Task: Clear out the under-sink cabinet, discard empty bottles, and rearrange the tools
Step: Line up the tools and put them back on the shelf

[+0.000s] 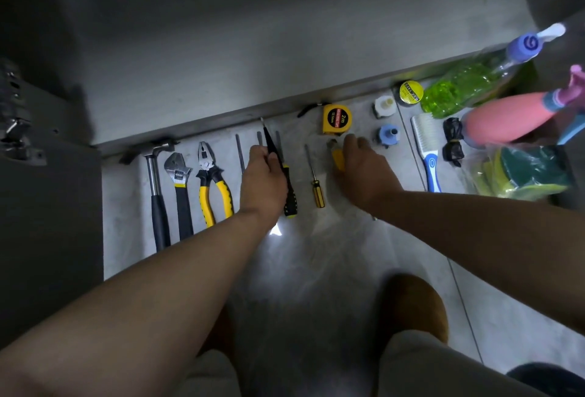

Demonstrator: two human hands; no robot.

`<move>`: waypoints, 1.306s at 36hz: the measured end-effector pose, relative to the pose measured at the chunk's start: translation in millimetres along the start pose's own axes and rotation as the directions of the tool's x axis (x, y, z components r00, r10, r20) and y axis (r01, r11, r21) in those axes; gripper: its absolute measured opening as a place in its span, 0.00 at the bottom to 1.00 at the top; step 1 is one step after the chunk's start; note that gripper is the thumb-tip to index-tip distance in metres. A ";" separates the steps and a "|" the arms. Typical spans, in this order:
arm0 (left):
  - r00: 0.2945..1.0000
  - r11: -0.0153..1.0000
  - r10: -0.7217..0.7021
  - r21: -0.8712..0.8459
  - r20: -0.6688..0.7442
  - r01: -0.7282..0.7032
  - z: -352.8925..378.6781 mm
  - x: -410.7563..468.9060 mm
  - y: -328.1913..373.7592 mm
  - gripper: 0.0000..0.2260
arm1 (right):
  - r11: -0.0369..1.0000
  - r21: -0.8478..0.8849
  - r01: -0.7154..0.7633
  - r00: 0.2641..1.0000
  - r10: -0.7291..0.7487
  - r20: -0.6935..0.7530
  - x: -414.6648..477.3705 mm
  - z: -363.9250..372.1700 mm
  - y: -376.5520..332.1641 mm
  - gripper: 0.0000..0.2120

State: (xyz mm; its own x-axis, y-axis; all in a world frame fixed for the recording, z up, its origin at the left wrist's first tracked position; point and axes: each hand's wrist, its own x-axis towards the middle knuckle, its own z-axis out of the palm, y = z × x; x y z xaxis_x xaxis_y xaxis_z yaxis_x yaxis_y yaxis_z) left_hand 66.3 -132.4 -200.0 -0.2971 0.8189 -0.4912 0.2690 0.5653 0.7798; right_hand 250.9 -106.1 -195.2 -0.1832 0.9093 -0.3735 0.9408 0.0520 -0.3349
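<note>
The yellow tape measure (pixel 337 119) by the cabinet's base ledge (pixel 221 118) reads "2m" and "12.5mm" on its black disc; the yellow-faced tape roll (pixel 411 92) carries black lettering too small to read, and the blue spray cap (pixel 524 45) of the green bottle (pixel 459 88) shows a white swirl mark. On the grey floor (pixel 316 254) lie, in a row, a hammer (pixel 155 188), an adjustable wrench (pixel 179 188), yellow-handled pliers (pixel 212 184) and a small amber screwdriver (pixel 315 180). The left hand (pixel 264 180) is closed around a black-and-yellow screwdriver (pixel 286 181), lifted at a slant above thin metal rods (pixel 240 153). The right hand (pixel 364 169) rests curled over a yellow utility knife (pixel 336 156), hiding most of it. Further right are a blue-handled brush (pixel 427 150), a pink bottle (pixel 506 118) and bagged sponges (pixel 522 172).
</note>
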 end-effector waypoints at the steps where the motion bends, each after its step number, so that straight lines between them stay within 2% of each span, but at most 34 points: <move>1: 1.000 1.000 0.002 0.010 -0.011 -0.001 -3.0 0.4 -0.6 0.08 | 0.999 -0.019 0.050 0.999 -0.050 0.004 -2.3 3.7 -3.0 0.21; 3: 1.000 0.999 0.021 0.045 -0.014 -0.020 -9.6 1.6 -2.7 0.08 | 0.995 -0.051 0.083 0.993 -0.078 0.087 -6.0 12.6 -9.8 0.16; 6: 0.994 0.976 0.108 0.184 0.035 -0.113 -20.1 2.5 -7.4 0.09 | 0.998 -0.066 0.023 0.970 -0.007 0.243 -10.2 26.6 -18.2 0.12; 13: 0.983 0.943 0.161 0.282 0.085 -0.179 -31.7 4.0 -15.0 0.07 | 0.999 -0.036 -0.017 0.958 0.026 0.285 -5.7 39.0 -27.4 0.10; 22: 0.979 0.945 0.168 0.263 0.118 -0.194 -30.6 2.2 -9.4 0.06 | 0.999 -0.041 0.020 0.965 -0.009 0.260 -1.0 45.3 -40.3 0.05; 26: 0.976 0.947 0.164 0.255 0.144 -0.196 -31.5 -1.8 -5.0 0.07 | 0.999 -0.011 0.030 0.964 -0.026 0.264 -2.7 40.8 -38.6 0.09; 30: 0.972 0.927 0.175 0.305 0.158 -0.217 -29.2 -4.8 -4.2 0.05 | 0.999 0.018 0.027 0.994 -0.029 0.103 -9.2 23.5 -26.6 0.11; 32: 0.972 0.925 0.175 0.312 0.156 -0.216 -27.5 -6.2 -4.8 0.05 | 1.000 0.000 0.022 0.999 -0.022 0.028 -12.4 14.8 -15.5 0.19; 34: 0.975 0.930 0.162 0.306 0.154 -0.203 -26.1 -7.3 -5.1 0.06 | 0.999 -0.012 -0.043 0.999 0.043 -0.014 -14.8 8.8 -4.8 0.22; 38: 0.977 0.934 0.141 0.306 0.160 -0.185 -24.7 -8.0 -5.7 0.07 | 0.991 -0.007 -0.132 0.989 0.133 0.064 -16.9 9.3 6.3 0.23; 47: 0.963 0.911 0.192 0.330 0.191 -0.248 -20.9 -6.3 -16.7 0.09 | 0.986 0.129 -0.101 0.989 0.086 0.121 -3.6 26.4 -7.8 0.22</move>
State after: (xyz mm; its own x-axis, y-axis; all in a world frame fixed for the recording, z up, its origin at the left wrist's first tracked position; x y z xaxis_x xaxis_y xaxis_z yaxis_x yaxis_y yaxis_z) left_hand 44.5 -149.0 -201.9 -0.0593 0.9160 -0.3969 0.6209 0.3452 0.7038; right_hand 236.7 -120.7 -214.0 -0.1350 0.8538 -0.5027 0.9097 -0.0944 -0.4045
